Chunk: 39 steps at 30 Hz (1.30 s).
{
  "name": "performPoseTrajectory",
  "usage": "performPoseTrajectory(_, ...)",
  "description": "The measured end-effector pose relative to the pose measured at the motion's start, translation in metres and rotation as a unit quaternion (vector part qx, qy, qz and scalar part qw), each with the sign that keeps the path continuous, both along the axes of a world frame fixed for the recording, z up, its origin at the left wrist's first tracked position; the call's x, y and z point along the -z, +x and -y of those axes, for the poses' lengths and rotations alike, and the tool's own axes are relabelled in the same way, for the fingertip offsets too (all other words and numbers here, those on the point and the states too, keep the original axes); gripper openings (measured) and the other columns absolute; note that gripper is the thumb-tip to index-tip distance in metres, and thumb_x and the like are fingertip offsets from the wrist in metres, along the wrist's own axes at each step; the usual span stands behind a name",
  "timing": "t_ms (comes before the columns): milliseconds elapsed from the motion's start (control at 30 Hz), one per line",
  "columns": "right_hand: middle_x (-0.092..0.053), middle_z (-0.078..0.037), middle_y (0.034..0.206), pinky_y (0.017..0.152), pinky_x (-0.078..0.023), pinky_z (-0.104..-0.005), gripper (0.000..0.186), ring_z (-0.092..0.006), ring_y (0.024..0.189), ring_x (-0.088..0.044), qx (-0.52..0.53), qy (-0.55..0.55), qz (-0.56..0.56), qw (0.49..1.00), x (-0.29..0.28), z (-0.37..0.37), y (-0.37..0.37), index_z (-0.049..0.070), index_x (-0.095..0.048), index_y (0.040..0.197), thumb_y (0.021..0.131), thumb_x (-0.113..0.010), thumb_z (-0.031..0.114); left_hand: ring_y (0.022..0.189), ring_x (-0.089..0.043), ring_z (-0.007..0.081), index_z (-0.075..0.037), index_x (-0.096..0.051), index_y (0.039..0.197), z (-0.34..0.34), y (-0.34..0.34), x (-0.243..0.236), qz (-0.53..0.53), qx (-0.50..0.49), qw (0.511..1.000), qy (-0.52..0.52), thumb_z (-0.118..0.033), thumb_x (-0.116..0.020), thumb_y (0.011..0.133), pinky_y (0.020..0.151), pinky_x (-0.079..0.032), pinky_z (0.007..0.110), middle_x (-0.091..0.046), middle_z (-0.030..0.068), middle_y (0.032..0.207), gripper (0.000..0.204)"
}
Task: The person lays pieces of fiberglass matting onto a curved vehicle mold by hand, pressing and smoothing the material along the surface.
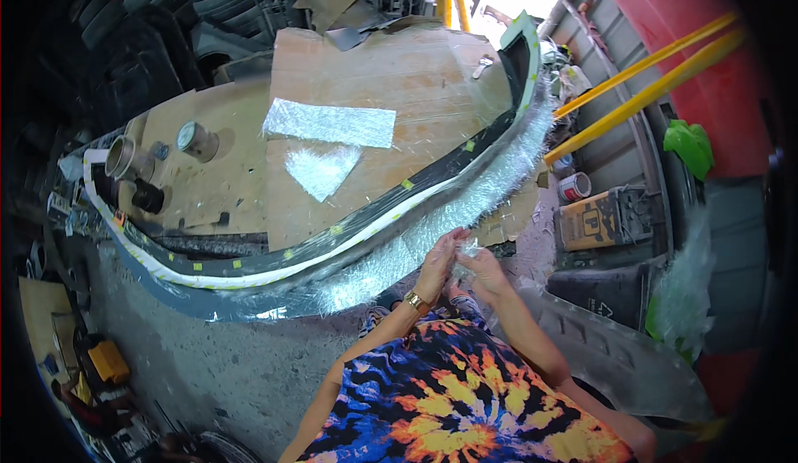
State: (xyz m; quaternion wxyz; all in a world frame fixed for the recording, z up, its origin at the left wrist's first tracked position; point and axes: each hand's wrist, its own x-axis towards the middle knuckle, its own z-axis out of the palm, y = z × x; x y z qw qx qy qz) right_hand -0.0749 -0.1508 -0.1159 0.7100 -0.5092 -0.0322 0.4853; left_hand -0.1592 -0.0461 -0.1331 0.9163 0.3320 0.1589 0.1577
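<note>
My left hand (435, 270), with a gold watch on its wrist, and my right hand (485, 275) meet in front of my body. Between their closed fingers is a small shiny, whitish piece of fibreglass mat (460, 273), partly hidden by the fingers. Just beyond the hands runs a long curved vehicle bumper (349, 229), dark with a white edge and yellow-green tape bits. A wide strip of fibreglass mat (399, 251) lies along its near side. Two cut pieces rest on the cardboard: a rectangular fibreglass sheet (332, 124) and a roughly triangular fibreglass piece (322, 170).
On the cardboard-covered table (237, 130) stand an open can (198, 140), a larger tub (129, 158) and a dark cup (148, 197). Yellow poles (640, 89) jut in at right, near a yellow-and-black box (605, 220). A grey panel (615, 347) lies low at right.
</note>
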Motion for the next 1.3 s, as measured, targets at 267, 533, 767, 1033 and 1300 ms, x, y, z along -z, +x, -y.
performPoseTrajectory(267,-0.059,0.002,0.082,0.061,-0.046,-0.023,0.014,-0.0066,0.072,-0.056,-0.144,-0.118,0.027,0.982,-0.002,-0.008,0.009,0.007,-0.059,0.1,0.091,-0.06,0.018,0.112,-0.053,0.0215,0.004,-0.052,0.123,-0.01,-0.01,0.001,-0.036,-0.099,0.994,-0.04,-0.031,-0.035,0.102,0.098,-0.041,0.035,-0.056,0.015,0.127,0.044)
performPoseTrajectory(533,-0.055,0.006,0.073,0.056,-0.041,-0.019,0.008,-0.0027,0.062,-0.05,-0.172,-0.073,0.063,0.98,-0.006,-0.004,0.051,0.009,-0.06,0.094,0.089,-0.063,0.014,0.119,-0.051,0.0267,0.002,-0.05,0.12,-0.028,-0.029,0.015,-0.049,-0.274,0.956,-0.092,-0.033,-0.033,0.102,0.101,-0.041,0.043,-0.055,0.0183,0.127,0.043)
performPoseTrajectory(767,-0.058,0.004,0.08,0.06,-0.043,-0.0197,0.025,-0.0029,0.07,-0.052,-0.324,0.051,0.269,0.906,0.013,-0.025,0.071,0.002,-0.059,0.11,0.086,-0.06,0.007,0.114,-0.054,0.0213,-0.003,-0.053,0.121,0.02,0.018,-0.014,-0.099,-0.168,0.98,-0.037,-0.032,-0.045,0.098,0.098,-0.04,0.034,-0.057,0.0133,0.125,0.038)
performPoseTrajectory(1033,-0.061,-0.006,0.068,0.051,-0.048,-0.0259,0.013,-0.0103,0.058,-0.059,-0.343,-0.033,0.225,0.911,0.026,-0.014,0.061,-0.004,-0.059,0.086,0.086,-0.062,0.008,0.092,-0.058,0.0189,0.0,-0.057,0.112,0.034,0.011,0.023,-0.082,-0.297,0.945,-0.113,-0.033,-0.033,0.102,0.08,-0.047,0.032,-0.062,0.013,0.108,0.042)
performPoseTrajectory(1300,-0.063,-0.008,0.076,0.053,-0.049,-0.0253,0.016,-0.0132,0.059,-0.06,-0.316,0.019,0.127,0.94,0.022,-0.021,0.05,-0.003,-0.058,0.091,0.086,-0.063,0.012,0.097,-0.06,0.0226,-0.003,-0.053,0.111,0.051,0.009,-0.013,-0.169,-0.359,0.918,-0.021,-0.028,-0.047,0.098,0.083,-0.048,0.033,-0.062,0.0156,0.108,0.03)
